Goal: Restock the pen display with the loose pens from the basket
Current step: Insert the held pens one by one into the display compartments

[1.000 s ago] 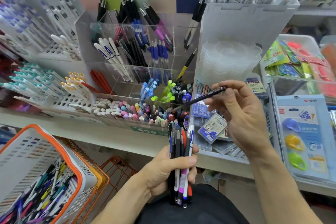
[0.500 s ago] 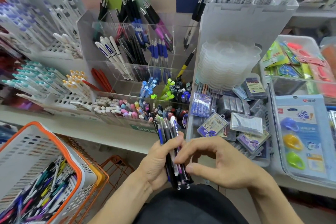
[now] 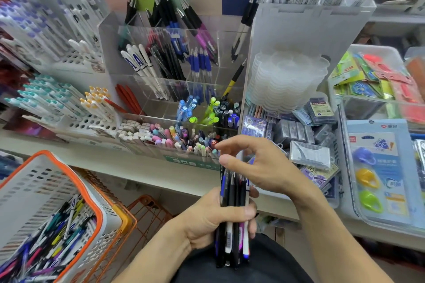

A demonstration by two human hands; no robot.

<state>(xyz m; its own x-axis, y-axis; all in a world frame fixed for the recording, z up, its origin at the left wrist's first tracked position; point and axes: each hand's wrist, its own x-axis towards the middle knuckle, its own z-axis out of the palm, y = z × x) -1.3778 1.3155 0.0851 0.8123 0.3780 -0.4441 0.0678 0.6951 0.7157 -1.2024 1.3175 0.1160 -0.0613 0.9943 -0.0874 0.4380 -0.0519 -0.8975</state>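
My left hand (image 3: 213, 218) clamps the bundle of pens (image 3: 233, 225) upright before the pen display (image 3: 174, 71) so my right hand (image 3: 257, 167), fingers curled over their tops, can pick one; the basket (image 3: 76, 193) waits lower left.

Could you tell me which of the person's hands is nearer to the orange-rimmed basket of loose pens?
Left. The left hand grips the pen bundle just right of the basket, while the right hand hovers over the bundle's top, farther right.
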